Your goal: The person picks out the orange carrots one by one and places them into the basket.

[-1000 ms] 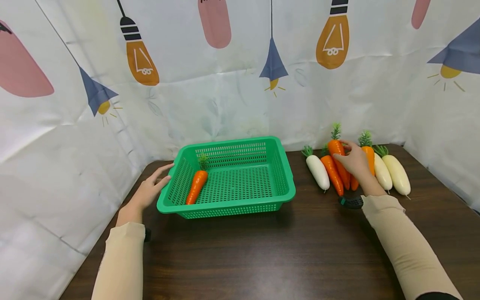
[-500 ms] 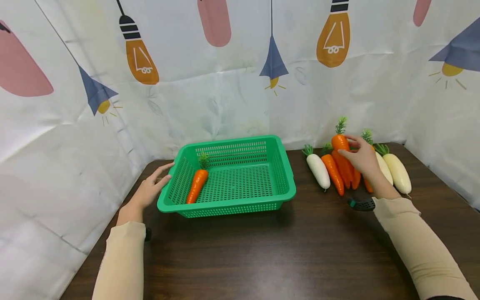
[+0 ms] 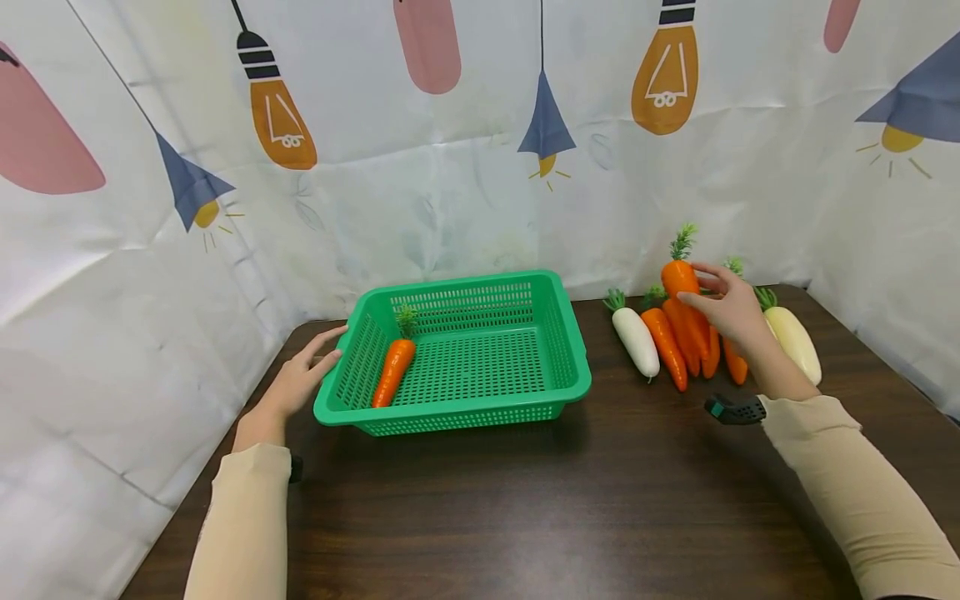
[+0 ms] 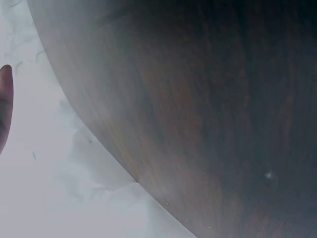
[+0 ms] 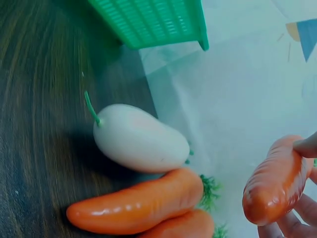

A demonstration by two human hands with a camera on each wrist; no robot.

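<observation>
My right hand (image 3: 733, 315) grips an orange carrot (image 3: 679, 280) with a green leafy top, held upright above several other carrots (image 3: 665, 350) at the table's right. In the right wrist view, thumb and fingers wrap the same carrot (image 5: 275, 186), its tip toward the camera. My left hand (image 3: 296, 379) rests against the left rim of a green plastic basket (image 3: 457, 414), its fingers loosely extended and thumb apart. One carrot (image 3: 393, 373) lies inside the basket on the left. The left wrist view catches only a fingertip (image 4: 6, 94).
A white radish (image 3: 636, 342) lies left of the carrots, between them and the basket. Another pale radish (image 3: 795, 343) lies to their right, partly behind my right arm. The dark wooden table (image 3: 480, 517) meets a patterned cloth wall (image 3: 480, 208) at the back.
My right hand has lifted the carrot up off the pile and moved slightly right. The left hand and basket have stayed in place.
</observation>
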